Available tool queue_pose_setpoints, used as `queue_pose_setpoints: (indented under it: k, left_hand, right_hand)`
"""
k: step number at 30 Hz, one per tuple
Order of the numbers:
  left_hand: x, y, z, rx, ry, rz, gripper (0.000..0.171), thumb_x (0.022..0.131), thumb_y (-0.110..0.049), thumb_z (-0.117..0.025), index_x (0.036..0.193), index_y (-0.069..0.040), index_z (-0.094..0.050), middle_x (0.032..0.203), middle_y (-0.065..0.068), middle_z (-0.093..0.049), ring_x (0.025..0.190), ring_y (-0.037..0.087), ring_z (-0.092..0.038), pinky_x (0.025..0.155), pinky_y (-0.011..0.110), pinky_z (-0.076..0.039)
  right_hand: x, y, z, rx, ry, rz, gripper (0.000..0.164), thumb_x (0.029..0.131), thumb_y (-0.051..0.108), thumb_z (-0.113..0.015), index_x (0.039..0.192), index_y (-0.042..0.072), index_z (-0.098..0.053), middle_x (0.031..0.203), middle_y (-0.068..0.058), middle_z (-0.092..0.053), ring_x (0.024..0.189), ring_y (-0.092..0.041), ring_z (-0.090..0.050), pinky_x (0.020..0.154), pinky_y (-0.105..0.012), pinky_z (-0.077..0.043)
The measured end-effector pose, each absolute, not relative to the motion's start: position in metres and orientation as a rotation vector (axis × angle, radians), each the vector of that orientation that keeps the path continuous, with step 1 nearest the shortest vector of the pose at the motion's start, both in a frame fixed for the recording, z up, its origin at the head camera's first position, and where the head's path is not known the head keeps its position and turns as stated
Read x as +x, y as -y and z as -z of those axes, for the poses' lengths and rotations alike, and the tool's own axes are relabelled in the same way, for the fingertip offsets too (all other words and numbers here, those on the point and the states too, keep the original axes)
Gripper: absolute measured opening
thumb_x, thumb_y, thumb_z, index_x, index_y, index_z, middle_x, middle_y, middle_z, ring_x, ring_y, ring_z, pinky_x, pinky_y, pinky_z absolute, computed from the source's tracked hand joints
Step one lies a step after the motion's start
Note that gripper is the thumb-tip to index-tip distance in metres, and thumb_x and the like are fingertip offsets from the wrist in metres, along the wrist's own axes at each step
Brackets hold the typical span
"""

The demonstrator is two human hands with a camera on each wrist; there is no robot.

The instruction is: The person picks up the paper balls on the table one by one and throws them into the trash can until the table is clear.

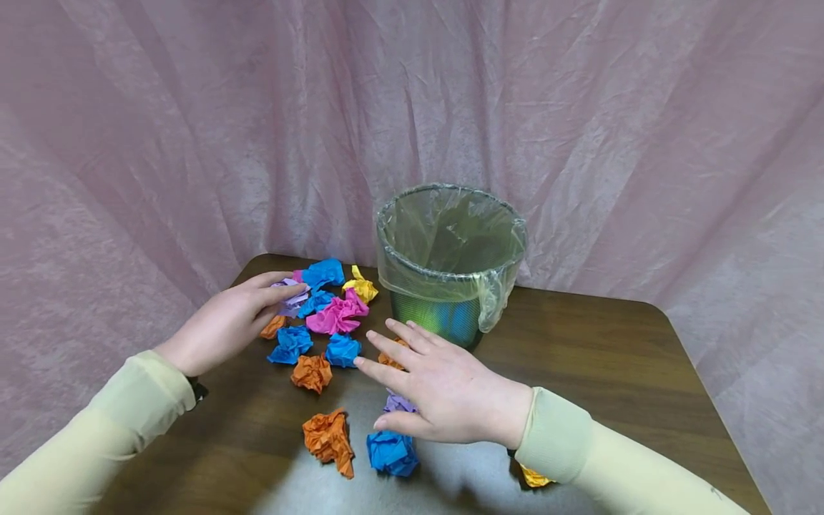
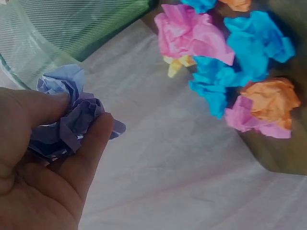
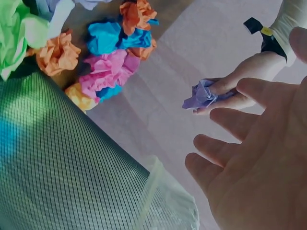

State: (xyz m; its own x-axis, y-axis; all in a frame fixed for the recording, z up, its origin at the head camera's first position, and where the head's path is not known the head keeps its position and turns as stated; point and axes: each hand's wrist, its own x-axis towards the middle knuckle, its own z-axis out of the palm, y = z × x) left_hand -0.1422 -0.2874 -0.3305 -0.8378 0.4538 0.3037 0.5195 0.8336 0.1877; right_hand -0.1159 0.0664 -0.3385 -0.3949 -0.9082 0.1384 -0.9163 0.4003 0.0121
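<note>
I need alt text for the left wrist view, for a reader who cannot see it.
A person's left hand pinches a crumpled purple paper ball. At upper left is a green mesh bin with a translucent plastic liner; at upper right, crumpled pink, blue, orange and yellow papers lie on a brown wooden table.

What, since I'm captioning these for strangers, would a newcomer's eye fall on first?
Probably the mesh wastebasket with its translucent plastic liner, standing toward the back of the wood-grain table. Next, the brightly coloured crumpled papers, mostly to its left in the head view. The left hand holds a crumpled purple paper there.
</note>
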Motion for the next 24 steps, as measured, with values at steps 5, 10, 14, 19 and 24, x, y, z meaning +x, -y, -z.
queue_pose_setpoints:
  k: [5,10,14,19,24]
  left_hand:
    - [-0.147,0.276,0.319,-0.795,2.771,0.393,0.055,0.093,-0.003,-0.075,0.144,-0.016,-0.062,0.145,0.016,-0.054,0.123,0.035,-0.059,0.095,0.052,-0.054]
    - [-0.154,0.265,0.307,-0.851,2.749,0.387,0.053,0.094,-0.004,-0.073,0.144,-0.016,-0.062,0.145,0.013,-0.055,0.121,0.032,-0.062,0.096,0.051,-0.054]
    - [-0.159,0.258,0.295,-0.878,2.758,0.378,0.052,0.095,-0.005,-0.073,0.144,-0.015,-0.061,0.146,0.014,-0.054,0.116,0.032,-0.065,0.093,0.050,-0.056]
    - [-0.162,0.250,0.283,-0.889,2.761,0.364,0.055,0.095,-0.005,-0.073,0.146,-0.017,-0.060,0.149,0.014,-0.052,0.115,0.031,-0.066,0.092,0.049,-0.056]
    - [-0.167,0.240,0.273,-0.903,2.715,0.354,0.053,0.095,-0.006,-0.073,0.145,-0.015,-0.061,0.147,0.014,-0.054,0.118,0.030,-0.065,0.095,0.047,-0.055]
  right_hand:
    - [-0.114,-0.073,0.328,1.685,2.507,-0.089,0.077,0.100,0.072,-0.034,0.162,0.026,-0.034,0.169,-0.005,-0.021,0.156,-0.032,-0.010,0.124,-0.045,-0.014]
    - [-0.113,-0.080,0.316,1.705,2.482,-0.055,0.080,0.099,0.075,-0.033,0.164,0.028,-0.026,0.170,-0.004,-0.016,0.157,-0.029,-0.001,0.125,-0.048,-0.010]
    - [-0.113,-0.087,0.304,1.715,2.448,-0.027,0.080,0.099,0.075,-0.034,0.165,0.030,-0.023,0.171,-0.003,-0.014,0.157,-0.027,0.001,0.125,-0.051,-0.006]
    - [-0.113,-0.096,0.292,1.703,2.444,-0.021,0.081,0.098,0.075,-0.036,0.165,0.030,-0.023,0.171,-0.002,-0.010,0.157,-0.027,0.004,0.124,-0.051,-0.004]
    - [-0.113,-0.102,0.284,1.674,2.448,-0.011,0.082,0.098,0.075,-0.038,0.164,0.029,-0.025,0.171,-0.002,-0.008,0.157,-0.025,0.007,0.124,-0.052,-0.002]
